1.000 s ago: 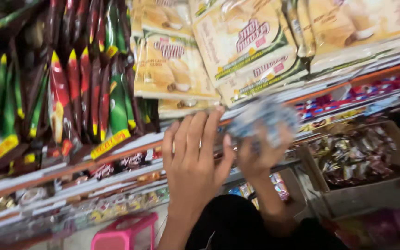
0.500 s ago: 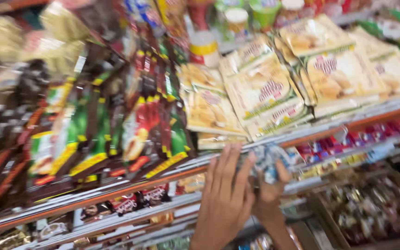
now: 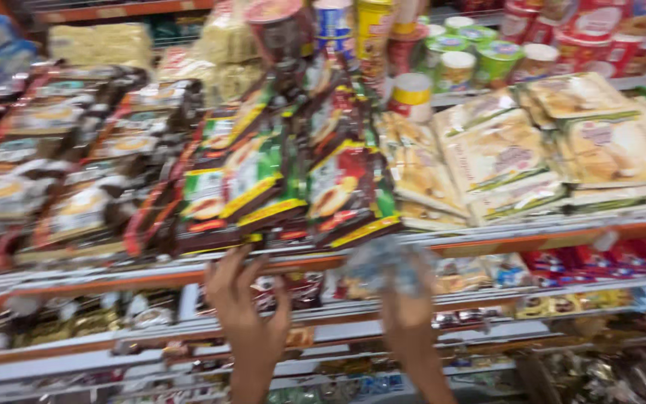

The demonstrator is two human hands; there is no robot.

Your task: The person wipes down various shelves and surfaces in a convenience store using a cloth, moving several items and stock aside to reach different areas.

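My left hand is raised with fingers spread just below the orange shelf edge, holding nothing. Its fingertips are close under the red and green snack packets on that shelf. My right hand is beside it, closed around a crumpled bluish-white wrapper that is blurred. The wrapper sits at the level of the shelf edge, under the snack packets.
Dark brown packets fill the shelf's left part and cream yellow packets its right part. Cups and cans stand on the shelf above. Lower shelves hold small red sweets and other wrapped goods.
The view has tilted upward and shifted, so upper shelves with cups now show. Both hands sit lower in the picture and have drawn apart; the right hand still holds the wrapper.
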